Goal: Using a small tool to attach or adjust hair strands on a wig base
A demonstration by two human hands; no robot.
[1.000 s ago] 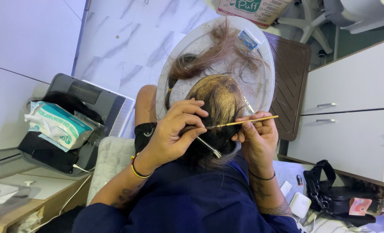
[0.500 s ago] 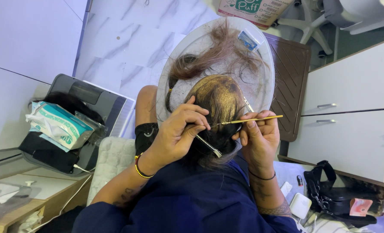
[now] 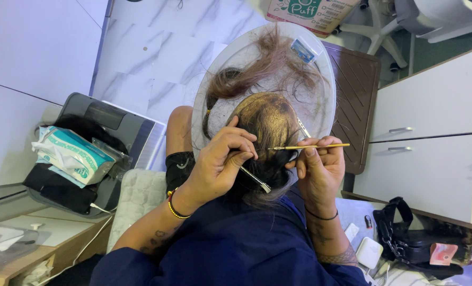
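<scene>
Here, seen from above, a round white tray [image 3: 328, 100] leans on the person's lap, carrying a wig cap [image 3: 267, 124] with brown hair fanned toward its far rim, so the crown faces the worker. The left hand [image 3: 222, 167] presses on the cap's near side, fingers curled around a slim metal tool [image 3: 256, 180], apparently steadying the piece. The right hand [image 3: 320, 169] pinches a thin yellow-handled brush [image 3: 310, 146] level across the cap, its tip touching the crown. White drawers [image 3: 432, 137] stand right.
</scene>
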